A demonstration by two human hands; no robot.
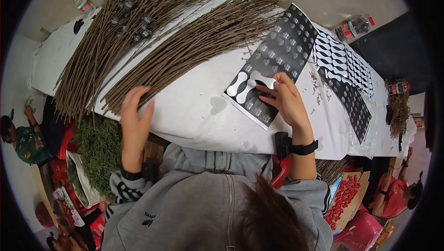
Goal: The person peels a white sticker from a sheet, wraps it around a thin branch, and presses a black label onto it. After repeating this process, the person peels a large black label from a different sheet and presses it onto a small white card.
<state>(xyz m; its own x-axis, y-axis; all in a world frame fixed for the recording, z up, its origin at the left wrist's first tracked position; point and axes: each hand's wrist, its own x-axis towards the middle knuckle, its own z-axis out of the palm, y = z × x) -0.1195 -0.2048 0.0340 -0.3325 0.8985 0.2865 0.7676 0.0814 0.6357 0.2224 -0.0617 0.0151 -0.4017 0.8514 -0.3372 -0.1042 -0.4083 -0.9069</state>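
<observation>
My left hand (136, 128) is held up with its fingers apart and holds nothing. It is beside the near ends of a long bundle of thin brown twigs (185, 49). My right hand (287, 103) is over a black sticker sheet (277, 49) printed with rows of pale round emblems. Its thumb and fingers pinch a white dumbbell-shaped sticker (265, 80) near the sheet's lower end. White sticker-shaped patches (237, 84) show on the sheet beside it. Fingers partly hide the sticker's right end.
A larger twig bundle (88, 66) lies at the left, with several small black round stickers (114, 21) on it. More sticker sheets (342, 56) are at the right. Water bottles (354, 29) stand at the back. Green foliage (98, 149) and a box of red berries (344, 195) flank me. Other people sit at both sides.
</observation>
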